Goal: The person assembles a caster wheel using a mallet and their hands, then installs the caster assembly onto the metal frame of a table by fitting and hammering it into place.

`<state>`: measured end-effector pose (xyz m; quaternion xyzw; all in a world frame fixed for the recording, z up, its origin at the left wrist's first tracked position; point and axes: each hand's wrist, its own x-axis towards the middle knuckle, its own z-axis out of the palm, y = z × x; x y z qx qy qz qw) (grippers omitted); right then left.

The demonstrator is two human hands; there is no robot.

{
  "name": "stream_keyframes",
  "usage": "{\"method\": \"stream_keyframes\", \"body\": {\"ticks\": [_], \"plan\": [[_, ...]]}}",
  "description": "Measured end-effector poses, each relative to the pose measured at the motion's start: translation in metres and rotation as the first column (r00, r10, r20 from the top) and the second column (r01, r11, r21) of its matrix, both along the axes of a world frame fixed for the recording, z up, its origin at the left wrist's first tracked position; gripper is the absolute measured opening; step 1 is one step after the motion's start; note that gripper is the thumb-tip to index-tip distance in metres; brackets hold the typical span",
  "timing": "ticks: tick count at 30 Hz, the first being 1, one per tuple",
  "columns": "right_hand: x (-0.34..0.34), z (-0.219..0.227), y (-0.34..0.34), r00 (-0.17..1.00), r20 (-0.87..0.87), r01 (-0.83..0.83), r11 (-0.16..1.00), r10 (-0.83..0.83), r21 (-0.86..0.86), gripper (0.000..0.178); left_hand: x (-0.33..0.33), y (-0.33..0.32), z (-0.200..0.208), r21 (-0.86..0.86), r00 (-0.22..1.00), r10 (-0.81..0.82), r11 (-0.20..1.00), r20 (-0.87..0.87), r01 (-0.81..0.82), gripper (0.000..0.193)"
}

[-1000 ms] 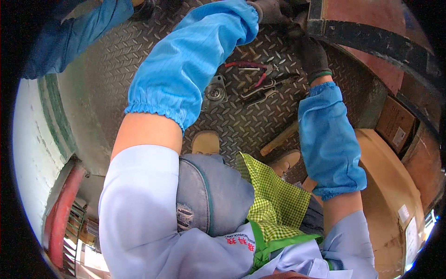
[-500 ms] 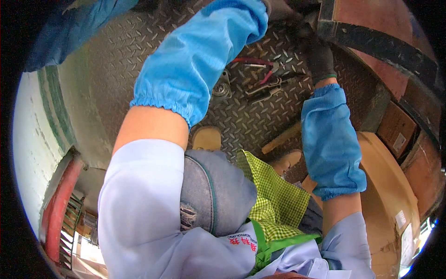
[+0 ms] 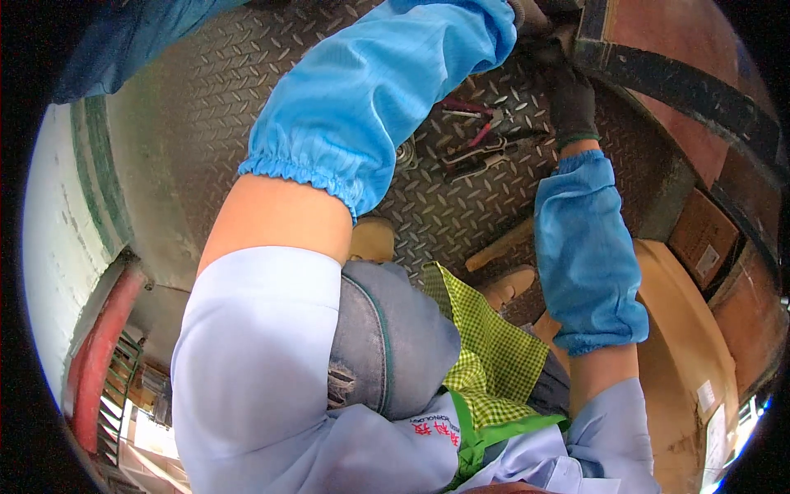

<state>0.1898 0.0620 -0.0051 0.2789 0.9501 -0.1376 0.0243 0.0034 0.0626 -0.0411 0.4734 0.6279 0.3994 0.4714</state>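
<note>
My left hand [image 3: 529, 16], in a grey glove, is at the top edge of the view, partly cut off and hidden by its blue sleeve cover. Just below it is my right hand [image 3: 569, 97] in a dark glove, its fingers pointing up to the dark corner beside a black-edged reddish panel [image 3: 671, 37]. The fingers of both hands are lost in shadow, and I cannot make out what they touch. Nearest to them, pliers with red handles [image 3: 487, 129] and a dark hand tool [image 3: 477, 156] lie on the metal floor. A round metal part [image 3: 406, 153] shows partly behind my left sleeve.
The floor is dark tread plate [image 3: 444, 206]. A wooden strip [image 3: 499, 244] lies near my shoes [image 3: 508, 286]. Large cardboard [image 3: 679, 329] and a brown box [image 3: 704, 236] stand at the right. Another person's blue-clad limb [image 3: 123, 45] is at the upper left, above a pale wall [image 3: 70, 198].
My left arm has shifted right, bringing its gloved hand closer to the reddish panel. My right arm has stayed almost in place. The blue-clad limb at the upper left has moved slightly up.
</note>
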Motion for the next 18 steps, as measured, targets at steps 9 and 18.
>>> {"method": "stream_keyframes", "body": {"ticks": [9, 18], "plan": [[0.013, -0.016, 0.018, 0.985, 0.074, -0.171, 0.956, 0.158, 0.237, 0.032, 0.002, -0.017, 0.018, -0.232, 0.967, -0.039, 0.972, -0.253, -0.021, 0.030], [0.016, -0.013, 0.015, 0.991, 0.079, -0.123, 0.961, 0.106, 0.247, 0.033, 0.001, -0.011, -0.002, -0.133, 0.979, 0.122, 0.981, -0.163, -0.144, 0.053]]}}
